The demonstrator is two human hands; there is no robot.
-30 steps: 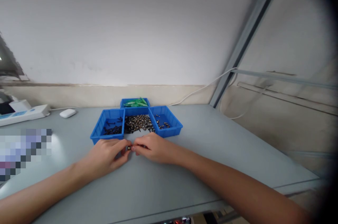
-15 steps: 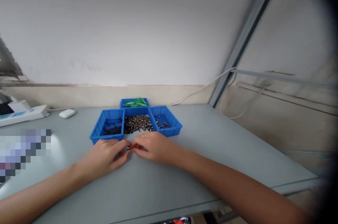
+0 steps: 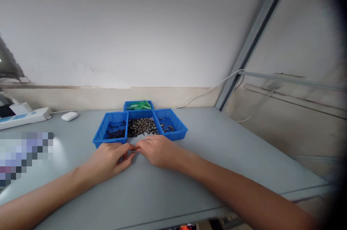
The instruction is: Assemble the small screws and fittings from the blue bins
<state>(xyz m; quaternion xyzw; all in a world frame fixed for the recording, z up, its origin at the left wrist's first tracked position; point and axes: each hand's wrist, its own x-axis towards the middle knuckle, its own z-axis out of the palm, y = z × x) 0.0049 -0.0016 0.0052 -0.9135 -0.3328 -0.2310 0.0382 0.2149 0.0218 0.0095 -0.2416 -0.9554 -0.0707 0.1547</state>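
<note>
Just in front of the blue bins, my left hand [image 3: 110,159] pinches a small metal piece [image 3: 133,151] between thumb and fingertips. My right hand [image 3: 158,151] meets it from the right, its fingers closed at the same piece; the fingertips hide most of it. Dark screws lie in the left blue bin [image 3: 101,133]. Many small metal parts [image 3: 143,126] fill the middle bin, directly behind my hands. A few metal pieces [image 3: 170,128] sit in the right blue bin [image 3: 177,135].
Green strips [image 3: 139,105] lie in a rear blue bin by the wall. On the left are a white power strip [image 3: 40,115], a white rounded case [image 3: 69,116] and a pixelated flat object [image 3: 24,154]. A metal post [image 3: 244,49] rises at right.
The right hand's fingers have drawn closer together around the small piece, its thumb now less visible. My left hand keeps nearly the same place and pinch.
</note>
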